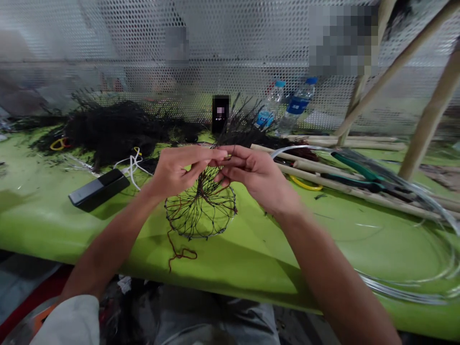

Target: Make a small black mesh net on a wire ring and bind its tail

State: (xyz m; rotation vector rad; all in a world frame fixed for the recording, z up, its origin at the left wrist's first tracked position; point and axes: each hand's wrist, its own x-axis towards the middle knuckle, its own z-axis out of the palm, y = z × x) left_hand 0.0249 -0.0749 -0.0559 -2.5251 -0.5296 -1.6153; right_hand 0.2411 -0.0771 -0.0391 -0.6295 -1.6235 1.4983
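A small black net [196, 213], knotted around a wire ring, rests on the green tabletop. Its mesh gathers into a bunch in the middle and rises between my hands. My left hand [183, 167] pinches dark strands above the net with thumb and forefinger. Close against it, my right hand [257, 175] has its fingers bent around the same black strands, and their loose ends fan out behind. A dark red cord [179, 254] trails from the ring's left side toward the table edge.
Black fibres [111, 129] are heaped at the back left, near a dark power bank [98, 189] with a white cable. Wooden sticks [345, 191], green-handled pliers [359, 167] and coiled clear wire [406, 294] lie right. Two water bottles [298, 103] and a phone [220, 115] stand behind.
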